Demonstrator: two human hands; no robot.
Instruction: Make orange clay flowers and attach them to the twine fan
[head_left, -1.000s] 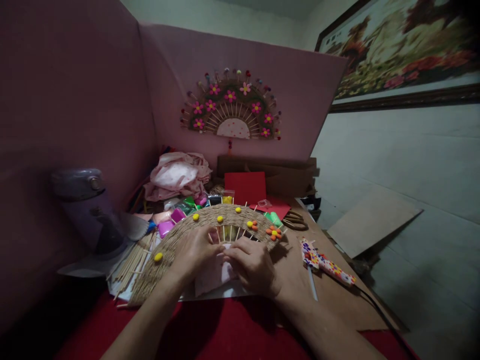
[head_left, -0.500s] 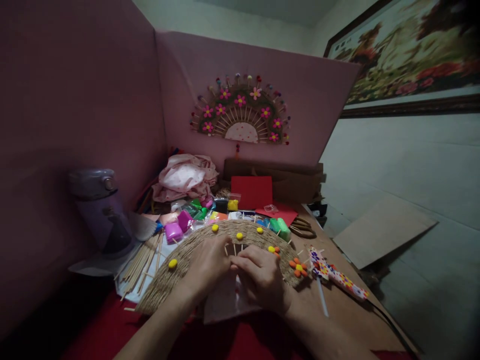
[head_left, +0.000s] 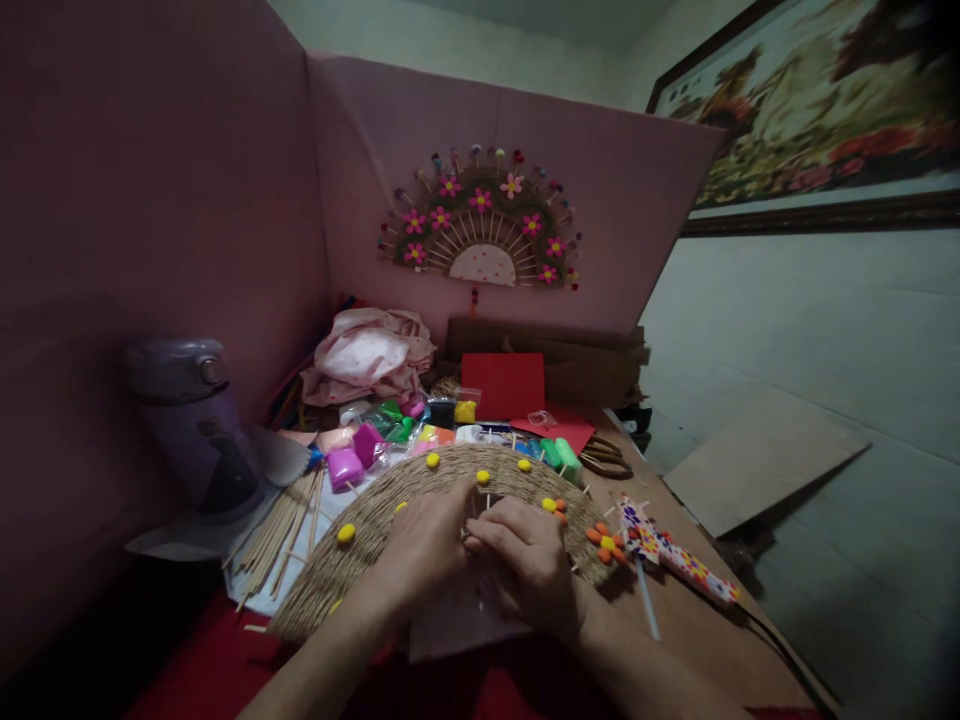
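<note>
A twine-wrapped, fan-shaped craft piece (head_left: 360, 505) with wooden sticks lies in front of me, dotted with yellow clay discs (head_left: 482, 477). On its right side is a finished orange-petalled flower (head_left: 606, 543), and beside that a yellow centre (head_left: 549, 505) with orange petals on its right. My left hand (head_left: 429, 548) and my right hand (head_left: 525, 560) meet over the middle of the fan, fingers closed and tips together. Whatever sits between the fingertips is too small and hidden to make out. Below the hands shows a pale sheet (head_left: 450, 625).
Bare sticks (head_left: 281, 525) and a lilac bottle (head_left: 199, 430) stand left. Behind the fan lie packets of coloured clay (head_left: 345, 468) and a red card (head_left: 502, 385). A flower-patterned glue gun (head_left: 675, 558) with a cord rests right. Another decorated fan (head_left: 480, 225) hangs on the pink panel.
Both hands stay together, with the fingers shifted slightly. The fan has moved a little right and down in view. An orange bit seen earlier at the fingertips is now out of sight.
</note>
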